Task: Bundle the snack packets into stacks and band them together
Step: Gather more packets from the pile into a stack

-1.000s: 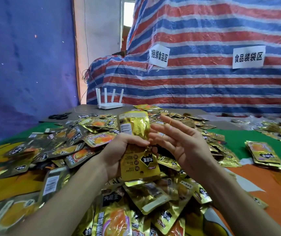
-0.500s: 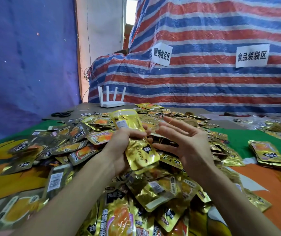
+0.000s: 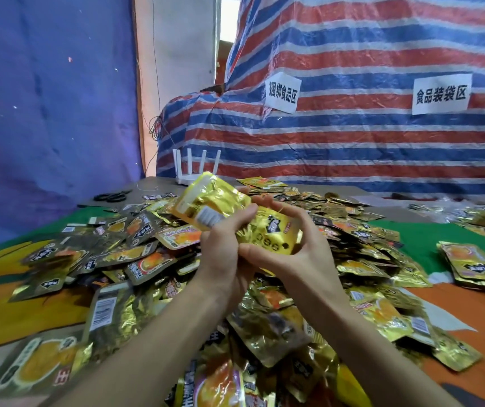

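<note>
A stack of gold foil snack packets [image 3: 220,205] is held tilted above the middle of the table. My left hand [image 3: 223,254] grips its middle from the near side, thumb over the top. My right hand [image 3: 300,248] curls round the stack's right end, thumb below and fingers over the far edge. A thin yellow rubber band [image 3: 278,204] runs over my right fingers. A big heap of loose gold packets [image 3: 264,324] covers the table under both arms.
A small stack of packets [image 3: 470,265] lies at the right on the green and orange table cover [image 3: 429,239]. Black scissors [image 3: 112,196] and a white router [image 3: 195,168] sit at the back left. A striped tarp wall [image 3: 352,136] stands behind.
The stack has tipped from upright to slanting left. My right hand, held spread beside it before, has closed round its right end.
</note>
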Tool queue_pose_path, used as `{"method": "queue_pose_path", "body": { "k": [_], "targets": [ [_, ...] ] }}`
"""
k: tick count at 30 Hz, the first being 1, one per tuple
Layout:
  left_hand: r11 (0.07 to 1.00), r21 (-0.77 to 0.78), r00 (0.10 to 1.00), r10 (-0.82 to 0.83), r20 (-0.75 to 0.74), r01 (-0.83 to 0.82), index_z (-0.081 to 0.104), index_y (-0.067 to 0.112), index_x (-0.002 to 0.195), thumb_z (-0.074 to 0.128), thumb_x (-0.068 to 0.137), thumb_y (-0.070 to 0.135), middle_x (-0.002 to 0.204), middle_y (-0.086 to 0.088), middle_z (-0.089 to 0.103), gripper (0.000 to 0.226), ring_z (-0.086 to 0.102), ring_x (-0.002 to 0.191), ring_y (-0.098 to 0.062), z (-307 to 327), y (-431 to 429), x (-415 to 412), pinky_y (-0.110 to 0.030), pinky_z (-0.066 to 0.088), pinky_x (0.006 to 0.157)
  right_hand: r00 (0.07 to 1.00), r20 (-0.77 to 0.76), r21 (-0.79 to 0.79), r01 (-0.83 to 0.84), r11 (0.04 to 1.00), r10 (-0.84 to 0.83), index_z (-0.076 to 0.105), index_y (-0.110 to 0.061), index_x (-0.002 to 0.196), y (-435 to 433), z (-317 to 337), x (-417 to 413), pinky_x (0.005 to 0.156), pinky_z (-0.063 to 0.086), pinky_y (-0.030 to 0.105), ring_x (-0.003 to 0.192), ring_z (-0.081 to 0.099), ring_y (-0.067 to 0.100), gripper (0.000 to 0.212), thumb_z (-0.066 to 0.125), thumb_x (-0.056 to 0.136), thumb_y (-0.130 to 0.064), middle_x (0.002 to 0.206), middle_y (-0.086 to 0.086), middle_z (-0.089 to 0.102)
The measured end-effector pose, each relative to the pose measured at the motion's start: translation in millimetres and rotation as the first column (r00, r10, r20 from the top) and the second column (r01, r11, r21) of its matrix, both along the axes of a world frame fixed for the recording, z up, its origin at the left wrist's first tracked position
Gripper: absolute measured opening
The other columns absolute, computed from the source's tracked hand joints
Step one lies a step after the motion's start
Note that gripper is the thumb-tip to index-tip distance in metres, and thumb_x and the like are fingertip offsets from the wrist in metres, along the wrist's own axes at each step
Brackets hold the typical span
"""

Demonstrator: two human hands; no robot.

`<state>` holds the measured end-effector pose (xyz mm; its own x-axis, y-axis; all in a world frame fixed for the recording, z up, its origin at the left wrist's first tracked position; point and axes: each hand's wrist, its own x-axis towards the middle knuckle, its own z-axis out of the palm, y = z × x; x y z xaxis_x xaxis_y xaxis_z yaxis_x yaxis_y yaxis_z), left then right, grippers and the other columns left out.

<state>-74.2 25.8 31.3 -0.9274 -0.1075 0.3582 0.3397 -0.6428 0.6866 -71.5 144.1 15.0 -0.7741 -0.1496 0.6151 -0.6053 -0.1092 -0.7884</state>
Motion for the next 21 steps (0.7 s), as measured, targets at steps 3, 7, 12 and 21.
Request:
{"method": "queue_pose_path", "body": {
  "k": [3,7,12,21],
  "targets": [
    [0.995,-0.064,0.997,-0.072,0.003,0.072,0.082,0.018,0.087,0.063,0.078,0.021,0.099,-0.009,0.077,0.021,0.075,0.092,-0.027,-3.5,1.9,0.0,-0.035,0.061,0.072,1.0,-0.009,0.033,0.025,0.999,-0.024,0.065,-0.03,0.118,7.4,-0.7,-4.0,0.078,0.055,0.013,0.103,0.068,-0.005,0.068,0.095,0.061,-0.007,0.112,-0.024,0.071],
    [0.985,-0.091,0.989,-0.146,0.018,0.147,0.083,0.021,0.093,0.053,0.087,0.025,0.112,-0.005,0.076,0.03,0.073,0.104,-0.024,-2.1,0.1,1.1,-0.035,0.06,0.08,0.999,0.051,0.049,-0.013,0.999,0.01,0.066,-0.02,0.113,11.8,2.2,-9.0,0.077,0.063,0.035,0.095,0.075,0.015,0.067,0.094,0.052,-0.02,0.105,-0.006,0.076],
    [0.975,-0.093,0.98,-0.2,0.012,0.2,0.083,0.024,0.091,0.049,0.086,0.028,0.113,-0.001,0.076,0.035,0.073,0.103,-0.018,-0.5,-7.8,-0.9,-0.037,0.06,0.088,0.983,0.173,-0.011,-0.062,0.998,0.063,0.075,-0.017,0.097,15.9,7.7,-14.9,0.081,0.057,0.043,0.092,0.073,0.026,0.033,0.078,0.067,-0.028,0.093,0.004,0.076],
    [0.954,-0.216,0.978,-0.202,0.06,0.21,0.073,0.011,0.115,0.061,0.081,0.015,0.119,-0.011,0.073,0.036,0.072,0.105,-0.028,-4.9,-3.3,-2.8,-0.041,0.062,0.079,0.924,0.367,0.06,-0.14,0.988,0.108,0.076,-0.012,0.109,30.3,13.5,-6.6,0.085,0.062,0.046,0.095,0.076,0.029,0.033,0.086,0.077,-0.012,0.105,0.01,0.077]
  ]
}}
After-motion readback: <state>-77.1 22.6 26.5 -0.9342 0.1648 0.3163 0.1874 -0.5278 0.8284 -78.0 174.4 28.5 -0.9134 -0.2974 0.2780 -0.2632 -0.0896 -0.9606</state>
